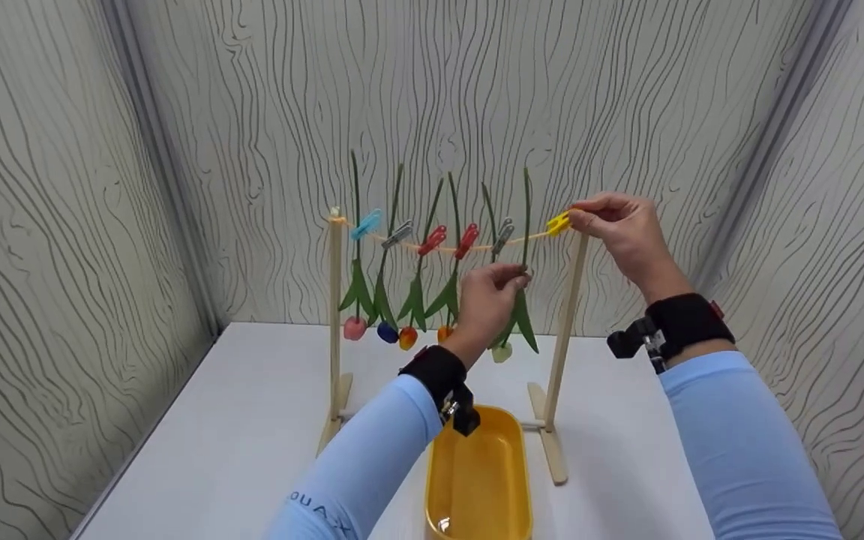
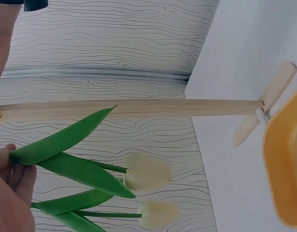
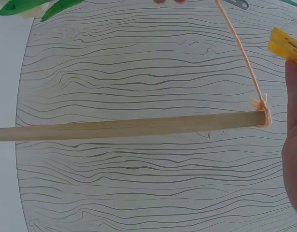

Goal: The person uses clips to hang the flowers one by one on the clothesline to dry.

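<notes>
Head view: above, facing forward and down over the table [image 1: 252,420]. Wrist views: close, rotated sideways. All three share the rack's right post [image 1: 568,330] [image 2: 138,107] [image 3: 129,126].

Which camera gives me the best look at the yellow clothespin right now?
The head view: the yellow clothespin sits on the string, pinched by the right hand. The right wrist view catches only its end at the frame edge. The left wrist view misses it.
</notes>
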Motion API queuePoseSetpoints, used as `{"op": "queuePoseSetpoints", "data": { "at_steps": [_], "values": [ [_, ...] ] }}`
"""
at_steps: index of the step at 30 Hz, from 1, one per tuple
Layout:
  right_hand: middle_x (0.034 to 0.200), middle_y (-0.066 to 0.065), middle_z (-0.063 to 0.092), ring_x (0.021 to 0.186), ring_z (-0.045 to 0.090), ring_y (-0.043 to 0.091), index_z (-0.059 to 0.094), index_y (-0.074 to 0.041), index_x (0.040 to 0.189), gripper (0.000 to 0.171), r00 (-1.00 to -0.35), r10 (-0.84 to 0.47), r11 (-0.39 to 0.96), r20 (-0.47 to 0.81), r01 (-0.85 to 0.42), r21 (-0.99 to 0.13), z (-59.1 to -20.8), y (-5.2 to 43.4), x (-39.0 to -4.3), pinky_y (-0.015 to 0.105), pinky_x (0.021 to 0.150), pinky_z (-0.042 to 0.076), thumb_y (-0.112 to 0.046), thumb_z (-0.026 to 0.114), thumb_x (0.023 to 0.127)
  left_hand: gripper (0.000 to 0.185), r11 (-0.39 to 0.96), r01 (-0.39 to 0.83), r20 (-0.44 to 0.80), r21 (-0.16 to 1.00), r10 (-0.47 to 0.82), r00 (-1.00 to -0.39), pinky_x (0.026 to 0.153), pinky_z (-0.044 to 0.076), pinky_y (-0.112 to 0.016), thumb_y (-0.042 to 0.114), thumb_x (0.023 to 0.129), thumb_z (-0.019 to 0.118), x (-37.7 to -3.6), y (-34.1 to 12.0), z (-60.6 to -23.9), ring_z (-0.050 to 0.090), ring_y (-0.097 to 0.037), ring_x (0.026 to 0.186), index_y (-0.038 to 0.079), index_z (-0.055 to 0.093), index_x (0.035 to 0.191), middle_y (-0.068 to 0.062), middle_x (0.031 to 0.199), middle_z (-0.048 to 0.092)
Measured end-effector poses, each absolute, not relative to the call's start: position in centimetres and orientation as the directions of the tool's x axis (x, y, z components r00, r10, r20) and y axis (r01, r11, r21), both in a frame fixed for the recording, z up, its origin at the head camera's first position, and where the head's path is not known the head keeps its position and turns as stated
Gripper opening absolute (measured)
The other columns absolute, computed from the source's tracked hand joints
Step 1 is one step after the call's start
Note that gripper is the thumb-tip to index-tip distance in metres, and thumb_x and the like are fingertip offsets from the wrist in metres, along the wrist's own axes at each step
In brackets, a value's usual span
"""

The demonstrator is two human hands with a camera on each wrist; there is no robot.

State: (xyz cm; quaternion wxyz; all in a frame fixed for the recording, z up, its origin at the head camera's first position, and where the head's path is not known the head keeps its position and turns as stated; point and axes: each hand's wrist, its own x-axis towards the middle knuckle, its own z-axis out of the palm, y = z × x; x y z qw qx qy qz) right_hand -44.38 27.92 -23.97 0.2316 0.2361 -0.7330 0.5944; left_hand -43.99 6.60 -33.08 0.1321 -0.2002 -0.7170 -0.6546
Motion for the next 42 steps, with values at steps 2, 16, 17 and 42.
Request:
{"op": "queuePoseSetpoints", "data": {
  "at_steps": [2, 16, 17, 42],
  "values": [
    [0.100, -0.006, 0.082, 0.093, 0.079, 0.006, 0.077, 0.011, 0.115, 0.024, -0.792, -0.079, 0.176, 0.605, -0.609, -0.774, -23.8, 27.8, -44.4, 0.018, 0.087, 0.065, -0.007, 0.079, 0.099, 0.021, 0.084, 0.443, 0.434, 0.893, 0.103, -0.895, 0.094, 0.066, -0.027, 0.004, 0.103, 0.072, -44.1, 7.0, -32.8, 0.080, -0.016, 0.103, 0.004, 0.082, 0.122, -0.010, 0.116, 0.084],
    [0.097, -0.007, 0.077, 0.092, 0.077, 0.006, 0.076, 0.008, 0.118, 0.024, -0.885, 0.004, 0.187, 0.466, -0.457, -0.870, -23.0, 24.9, -44.3, 0.018, 0.086, 0.065, -0.009, 0.077, 0.101, 0.022, 0.136, 0.357, 0.350, 0.924, 0.075, -0.934, 0.091, 0.067, -0.030, 0.004, 0.105, 0.070, -45.1, 8.1, -32.1, 0.079, -0.016, 0.103, 0.003, 0.080, 0.124, -0.010, 0.115, 0.084],
    [0.098, -0.006, 0.077, 0.093, 0.077, 0.006, 0.076, 0.008, 0.119, 0.026, -0.893, 0.009, 0.184, 0.451, -0.441, -0.878, -22.9, 24.8, -44.2, 0.018, 0.087, 0.065, -0.010, 0.078, 0.100, 0.022, 0.136, 0.358, 0.350, 0.924, 0.079, -0.933, 0.091, 0.067, -0.029, 0.005, 0.105, 0.070, -45.1, 8.1, -32.1, 0.079, -0.016, 0.103, 0.003, 0.080, 0.124, -0.010, 0.115, 0.084],
    [0.138, 0.020, 0.067, 0.123, 0.069, 0.025, 0.069, 0.000, 0.139, 0.037, -0.940, 0.022, 0.519, 0.339, -0.280, -0.808, -22.6, 22.3, -43.3, 0.012, 0.091, 0.058, -0.018, 0.071, 0.107, 0.030, 0.172, 0.379, 0.363, 0.909, 0.117, -0.924, 0.107, 0.063, -0.033, 0.009, 0.108, 0.066, -45.0, 6.8, -33.3, 0.076, -0.021, 0.125, 0.008, 0.076, 0.136, -0.008, 0.135, 0.079]
  ]
}}
